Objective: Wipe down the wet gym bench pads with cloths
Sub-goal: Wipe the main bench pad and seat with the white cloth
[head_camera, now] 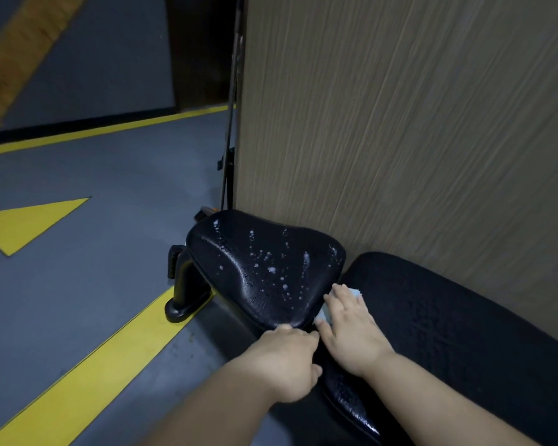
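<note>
A black seat pad (261, 268) sits at centre, speckled with white water drops. To its right lies the long black back pad (448, 317), dull and dry-looking on top, with a wet glossy side edge near the bottom. My right hand (351, 323) presses flat on a pale blue cloth (356, 292) at the gap between the two pads; only slivers of the cloth show under the fingers. My left hand (287, 358) is curled, its fingers hooked on the near edge of the seat pad.
A tall brown board (400, 123) stands right behind the pads. The black bench foot (184, 300) rests on a grey floor with yellow stripes (87, 375). A thin black stand (229, 156) rises at the board's left edge.
</note>
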`<action>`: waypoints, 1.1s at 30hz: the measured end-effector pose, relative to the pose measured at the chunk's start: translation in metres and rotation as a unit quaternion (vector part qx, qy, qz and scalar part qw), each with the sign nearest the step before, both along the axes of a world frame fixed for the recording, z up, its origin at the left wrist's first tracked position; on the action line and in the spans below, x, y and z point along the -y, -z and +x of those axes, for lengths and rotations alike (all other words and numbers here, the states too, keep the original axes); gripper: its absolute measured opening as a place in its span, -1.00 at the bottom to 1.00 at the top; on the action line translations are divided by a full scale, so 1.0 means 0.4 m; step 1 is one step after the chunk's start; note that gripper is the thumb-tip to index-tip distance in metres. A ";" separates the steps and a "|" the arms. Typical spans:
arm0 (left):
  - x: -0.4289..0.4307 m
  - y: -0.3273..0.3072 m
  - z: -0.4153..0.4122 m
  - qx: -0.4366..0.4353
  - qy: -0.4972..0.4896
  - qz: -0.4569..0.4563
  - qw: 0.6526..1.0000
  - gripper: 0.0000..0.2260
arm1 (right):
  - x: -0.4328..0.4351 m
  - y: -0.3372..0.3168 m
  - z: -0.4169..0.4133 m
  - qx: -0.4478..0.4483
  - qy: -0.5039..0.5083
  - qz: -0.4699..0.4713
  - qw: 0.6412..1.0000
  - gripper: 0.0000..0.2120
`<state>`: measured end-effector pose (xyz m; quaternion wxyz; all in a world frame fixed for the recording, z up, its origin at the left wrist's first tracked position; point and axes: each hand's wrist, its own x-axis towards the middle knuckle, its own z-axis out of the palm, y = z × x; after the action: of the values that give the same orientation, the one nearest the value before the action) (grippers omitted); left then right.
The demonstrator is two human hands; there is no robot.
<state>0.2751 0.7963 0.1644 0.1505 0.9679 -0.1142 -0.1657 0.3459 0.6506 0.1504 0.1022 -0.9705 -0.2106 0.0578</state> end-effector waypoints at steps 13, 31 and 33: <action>-0.002 -0.026 0.006 0.097 -0.111 -0.111 0.983 -0.66 | -0.008 -0.010 0.001 -0.023 0.019 -0.025 0.999 -0.47; -0.015 -0.019 0.009 -0.047 -0.138 -0.169 0.975 -0.58 | 0.003 -0.005 -0.099 -0.006 -0.026 -0.060 0.998 -0.42; -0.020 -0.020 0.018 -0.055 -0.147 -0.179 0.971 -0.58 | 0.016 0.001 -0.136 0.008 -0.060 -0.064 0.996 -0.27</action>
<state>0.2822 0.8041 0.1726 0.3497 0.9209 0.0106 -0.1718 0.2913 0.6441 0.1501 0.0345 -0.9610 -0.2655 0.0697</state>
